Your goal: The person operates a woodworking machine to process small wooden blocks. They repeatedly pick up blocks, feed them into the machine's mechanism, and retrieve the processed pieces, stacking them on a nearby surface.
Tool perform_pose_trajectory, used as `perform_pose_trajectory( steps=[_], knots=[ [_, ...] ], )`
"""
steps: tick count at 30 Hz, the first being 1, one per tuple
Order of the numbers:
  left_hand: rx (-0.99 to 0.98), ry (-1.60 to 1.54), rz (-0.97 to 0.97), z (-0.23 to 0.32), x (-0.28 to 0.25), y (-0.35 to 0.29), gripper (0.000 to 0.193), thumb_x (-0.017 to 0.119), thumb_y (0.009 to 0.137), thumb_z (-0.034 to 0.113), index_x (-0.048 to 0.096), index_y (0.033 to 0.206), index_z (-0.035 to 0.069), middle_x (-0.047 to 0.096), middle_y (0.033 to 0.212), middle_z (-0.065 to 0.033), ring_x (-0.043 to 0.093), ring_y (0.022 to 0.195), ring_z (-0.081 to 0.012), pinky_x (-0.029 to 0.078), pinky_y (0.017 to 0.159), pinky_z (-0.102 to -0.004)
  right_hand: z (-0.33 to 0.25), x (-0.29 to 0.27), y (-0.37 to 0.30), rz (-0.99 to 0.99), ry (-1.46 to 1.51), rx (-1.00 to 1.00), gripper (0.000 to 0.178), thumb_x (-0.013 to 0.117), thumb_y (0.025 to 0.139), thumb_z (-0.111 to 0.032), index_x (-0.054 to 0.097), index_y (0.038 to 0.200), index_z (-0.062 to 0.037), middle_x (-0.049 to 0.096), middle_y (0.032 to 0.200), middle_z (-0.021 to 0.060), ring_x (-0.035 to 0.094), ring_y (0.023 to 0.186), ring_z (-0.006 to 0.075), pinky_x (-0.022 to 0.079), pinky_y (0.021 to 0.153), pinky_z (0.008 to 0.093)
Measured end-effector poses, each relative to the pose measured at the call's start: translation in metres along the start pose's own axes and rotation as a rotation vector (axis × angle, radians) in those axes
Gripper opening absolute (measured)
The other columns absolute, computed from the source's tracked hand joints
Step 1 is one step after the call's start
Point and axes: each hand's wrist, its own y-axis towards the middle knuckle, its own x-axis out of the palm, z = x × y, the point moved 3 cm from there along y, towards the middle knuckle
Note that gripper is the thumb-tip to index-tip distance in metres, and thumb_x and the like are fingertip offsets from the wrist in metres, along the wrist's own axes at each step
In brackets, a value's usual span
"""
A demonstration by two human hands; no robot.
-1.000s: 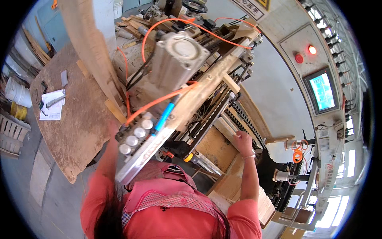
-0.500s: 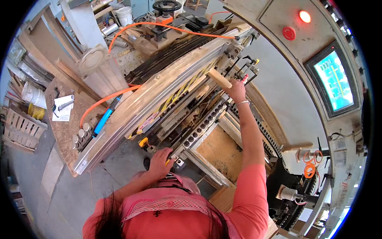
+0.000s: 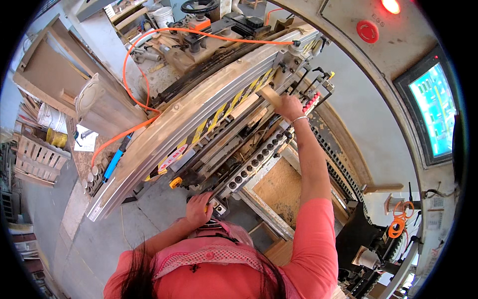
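My right arm reaches far forward over the machine. At its end my right hand [image 3: 289,108] is closed around a short, pale wooden piece [image 3: 269,96], which sticks out to the left over the machine's rails. Beside that hand is a row of red knobs [image 3: 311,103]. Close to my body, my left hand [image 3: 198,209] is closed at the near end of the machine, next to a row of round black knobs [image 3: 243,174]. A bit of yellow shows at its fingers, but what they grip is mostly hidden.
A long beam with a yellow-and-black striped strip [image 3: 219,116] crosses on the left. An orange hose [image 3: 214,34] loops over it. To the right stand a control panel with a lit screen [image 3: 432,109] and a red stop button [image 3: 367,31]. A sawdust-covered tray [image 3: 279,187] lies below my right arm.
The whole view has shifted a little, uncovering more of the striped strip and red knobs. My right hand still holds the wooden piece, and my left hand stays at the near end.
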Motion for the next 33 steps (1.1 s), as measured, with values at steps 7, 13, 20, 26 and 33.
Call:
perform_pose_trajectory(
  steps=[7,13,20,26,33],
  knots=[
    [-0.002,-0.016,-0.018,-0.004,0.003,0.000,0.039,0.061,0.074,0.011,0.052,0.110,0.000,0.059,0.104,-0.0164,0.057,0.085,-0.0334,0.046,0.074,-0.0406,-0.009,0.008,-0.005,0.049,-0.067,0.038,0.033,0.068,0.063,-0.032,0.068,0.077,-0.0022,0.065,0.081,0.0184,0.064,0.077,0.0328,0.052,0.072,0.0390],
    [-0.009,-0.029,-0.039,-0.005,0.002,0.000,0.039,0.061,0.074,0.012,0.052,0.111,0.001,0.059,0.104,-0.0167,0.057,0.086,-0.0339,0.046,0.075,-0.0413,-0.012,0.002,-0.004,0.013,-0.024,0.089,0.039,0.075,0.058,-0.035,0.068,0.079,-0.0024,0.066,0.082,0.0168,0.064,0.078,0.0318,0.052,0.072,0.0387],
    [0.013,-0.040,-0.036,-0.006,0.003,-0.002,0.043,0.060,0.073,0.011,0.050,0.113,0.001,0.058,0.106,-0.0167,0.057,0.089,-0.0344,0.045,0.078,-0.0417,-0.021,0.001,-0.009,0.028,-0.050,0.144,0.045,0.077,0.057,-0.040,0.068,0.081,-0.0026,0.066,0.083,0.0150,0.065,0.079,0.0299,0.052,0.073,0.0376],
    [0.008,-0.052,-0.062,-0.007,0.003,-0.001,0.045,0.060,0.072,0.011,0.048,0.115,0.000,0.057,0.108,-0.0174,0.056,0.090,-0.0346,0.045,0.078,-0.0417,-0.018,0.001,-0.008,0.041,-0.011,0.165,0.046,0.077,0.056,-0.039,0.068,0.082,-0.0025,0.066,0.081,0.0155,0.065,0.078,0.0303,0.053,0.071,0.0380],
    [0.012,-0.059,-0.054,-0.006,0.002,0.001,0.046,0.060,0.070,0.008,0.049,0.115,0.000,0.057,0.107,-0.0177,0.056,0.089,-0.0348,0.046,0.078,-0.0416,-0.020,-0.002,-0.005,0.033,0.003,0.200,0.043,0.077,0.054,-0.035,0.068,0.080,-0.0029,0.066,0.082,0.0159,0.065,0.078,0.0300,0.053,0.072,0.0379]
  ],
)
